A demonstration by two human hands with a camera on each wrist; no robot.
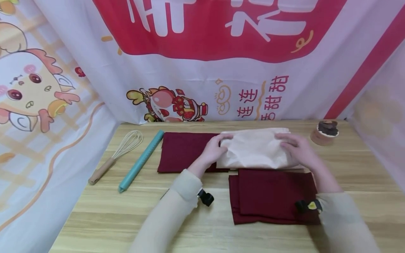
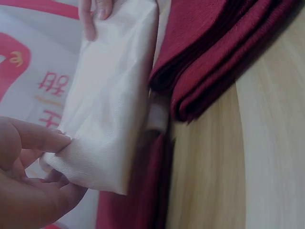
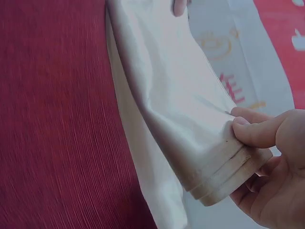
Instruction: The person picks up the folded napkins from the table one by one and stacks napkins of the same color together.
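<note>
A cream folded cloth (image 1: 256, 149) with a slight sheen is held between both hands toward the back of the table. My left hand (image 1: 212, 151) pinches its left end, thumb on the near face, as the left wrist view shows with the hand (image 2: 33, 176) at the cloth's corner. At the other end, my right hand (image 3: 281, 157) grips the layered, stacked edges between thumb and fingers. One dark red folded cloth (image 1: 186, 153) lies behind and left, partly covered by the cream one. Another dark red folded cloth (image 1: 275, 200) lies nearer, below the right forearm.
On the left of the wooden table (image 1: 104, 214) lie a whisk (image 1: 124, 146) with a wooden handle and a teal rod (image 1: 142, 161). A small pink pot (image 1: 324, 135) with a dark brown top stands at the back right. Printed fabric hangs behind and at both sides.
</note>
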